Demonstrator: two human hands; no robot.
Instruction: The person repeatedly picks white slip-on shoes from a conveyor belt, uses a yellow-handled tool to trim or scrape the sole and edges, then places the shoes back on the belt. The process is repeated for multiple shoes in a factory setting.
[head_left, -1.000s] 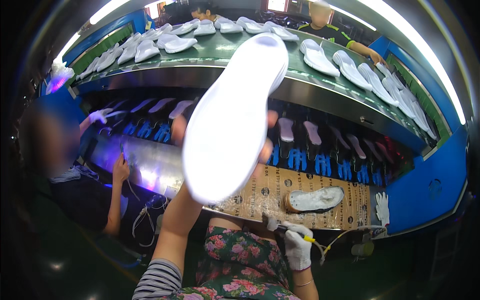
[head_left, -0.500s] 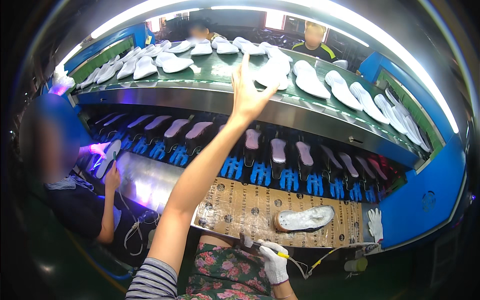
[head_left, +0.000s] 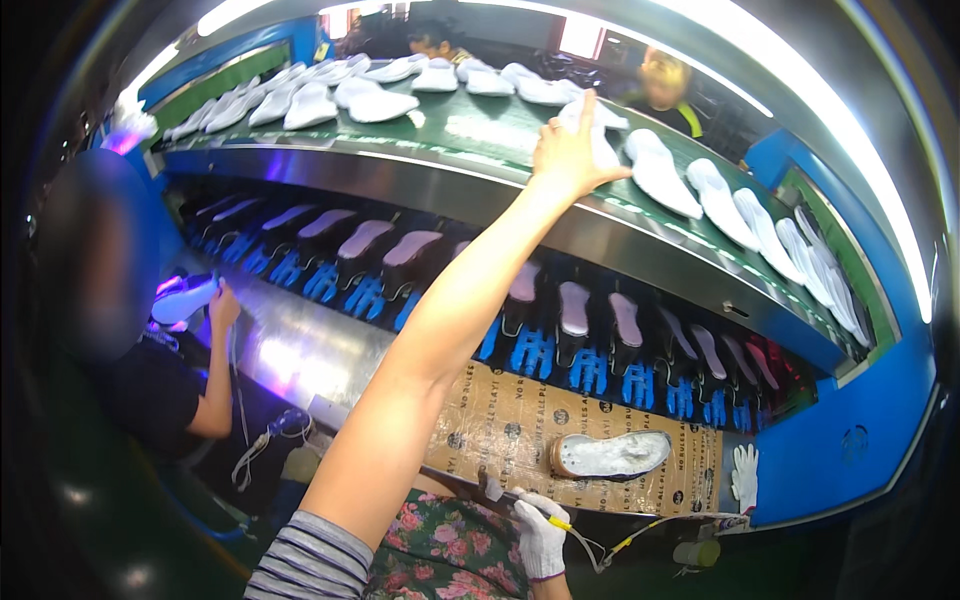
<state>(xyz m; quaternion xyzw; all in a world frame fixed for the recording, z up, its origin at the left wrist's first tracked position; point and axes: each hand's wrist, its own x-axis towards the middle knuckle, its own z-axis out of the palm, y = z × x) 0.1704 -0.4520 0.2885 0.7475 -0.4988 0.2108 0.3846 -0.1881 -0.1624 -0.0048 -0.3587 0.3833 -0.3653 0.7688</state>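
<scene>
White sole (head_left: 600, 140) under the spread, empty left hand (head_left: 570, 150) could slip off the moving belt (head_left: 480, 130); gloved right hand (head_left: 540, 535) grips a pen tool (head_left: 520, 505).

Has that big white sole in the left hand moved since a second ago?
Yes. The white sole went from up near the camera to the green upper belt, where the left hand rests on it.

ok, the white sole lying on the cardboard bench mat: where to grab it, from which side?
Probably pinch the white sole across its narrower middle, coming from above. It lies flat with its hollow side up, toe to the right, and nothing touches it. The right hand, gloved and holding a brush tool, is nearest; the left hand is up at the conveyor.
</scene>
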